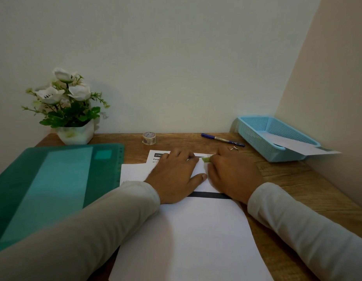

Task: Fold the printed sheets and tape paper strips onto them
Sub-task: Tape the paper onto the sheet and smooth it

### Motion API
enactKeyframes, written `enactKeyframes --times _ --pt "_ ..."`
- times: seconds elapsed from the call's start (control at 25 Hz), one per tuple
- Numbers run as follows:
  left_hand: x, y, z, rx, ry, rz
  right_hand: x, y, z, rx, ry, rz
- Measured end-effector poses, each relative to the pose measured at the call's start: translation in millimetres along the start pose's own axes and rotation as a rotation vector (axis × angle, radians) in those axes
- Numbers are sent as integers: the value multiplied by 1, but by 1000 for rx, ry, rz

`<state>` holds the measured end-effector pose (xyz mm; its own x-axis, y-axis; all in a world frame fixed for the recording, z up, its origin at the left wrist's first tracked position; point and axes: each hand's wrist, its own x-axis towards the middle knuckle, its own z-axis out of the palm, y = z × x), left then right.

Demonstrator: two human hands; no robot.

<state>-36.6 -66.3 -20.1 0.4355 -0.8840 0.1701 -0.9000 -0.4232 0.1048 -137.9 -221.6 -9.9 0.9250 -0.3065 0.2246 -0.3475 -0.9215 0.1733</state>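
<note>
A folded white sheet (133, 172) lies on the desk in front of me, on top of a larger white sheet (196, 240) with a black bar. A printed sheet (155, 158) shows behind it. My left hand (174, 175) lies flat on the folded sheet, fingers straight. My right hand (231, 173) rests beside it, fingertips pressing a small green piece of tape (206, 160) at the sheet's far edge. A roll of patterned tape (149, 138) stands at the back of the desk.
A green plastic folder (54, 185) covers the left of the desk. A white flower pot (74, 130) stands at the back left. A blue pen (222, 139) lies behind my right hand. A blue basket (257, 136) with a folded sheet stands at the right wall.
</note>
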Motion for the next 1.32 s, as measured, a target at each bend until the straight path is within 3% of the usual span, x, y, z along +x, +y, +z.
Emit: enactKeyframes --times 0.2,0.56,0.84,1.12,1.32 --pt "0 -2 -2 -10 -1 1 -4 7 -2 99 -4 -39" --pt "-9 -40 -59 105 -318 -199 -8 13 -1 288 42 -18" --pt "-5 -41 -59 -75 -367 -250 -10 12 -3 422 -6 48" --pt "-5 -41 -60 140 -375 -277 -9 8 -8 455 -50 104" --pt "-7 -41 -65 68 -398 -288 -10 2 -9 434 -57 127"
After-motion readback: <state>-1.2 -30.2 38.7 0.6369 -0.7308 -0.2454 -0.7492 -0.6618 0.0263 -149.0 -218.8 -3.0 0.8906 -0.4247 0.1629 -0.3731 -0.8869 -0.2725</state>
